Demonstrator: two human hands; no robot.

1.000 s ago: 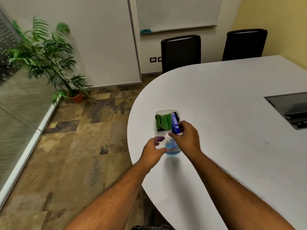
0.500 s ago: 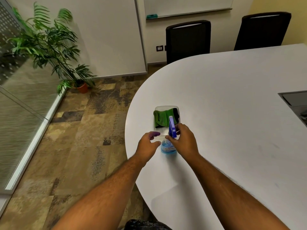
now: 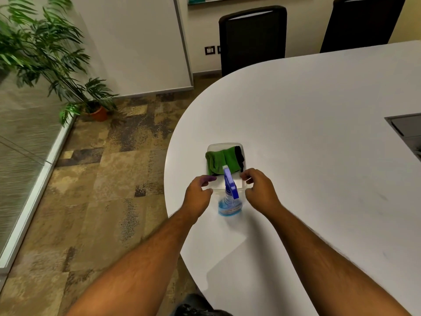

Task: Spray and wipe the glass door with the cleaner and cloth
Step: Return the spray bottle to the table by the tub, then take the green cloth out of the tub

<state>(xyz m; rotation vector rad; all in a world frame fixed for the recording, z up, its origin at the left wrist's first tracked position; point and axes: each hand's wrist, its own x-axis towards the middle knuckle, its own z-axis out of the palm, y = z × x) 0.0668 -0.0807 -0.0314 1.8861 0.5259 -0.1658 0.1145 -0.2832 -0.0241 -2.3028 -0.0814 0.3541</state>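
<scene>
A clear spray bottle (image 3: 229, 205) of blue cleaner with a blue trigger head stands upright on the white table (image 3: 307, 133), near its rounded edge. Just behind it, a clear plastic tray (image 3: 214, 147) holds a folded green cloth (image 3: 222, 159). My left hand (image 3: 198, 196) is to the left of the bottle, fingers curled by the tray's near left corner. My right hand (image 3: 259, 190) is to the right, fingers apart at the tray's near right corner. Neither hand holds the bottle. The glass wall (image 3: 20, 156) runs along the far left.
A potted palm (image 3: 57, 55) stands by the glass at the left. Two black chairs (image 3: 252, 37) are at the table's far side. A dark recessed panel (image 3: 405, 131) sits in the table at the right. Patterned carpet (image 3: 102, 190) lies between table and glass.
My right hand has let go of the spray bottle, which now stands alone on the table. The view has tipped down and closer. My left hand has stayed beside the tray.
</scene>
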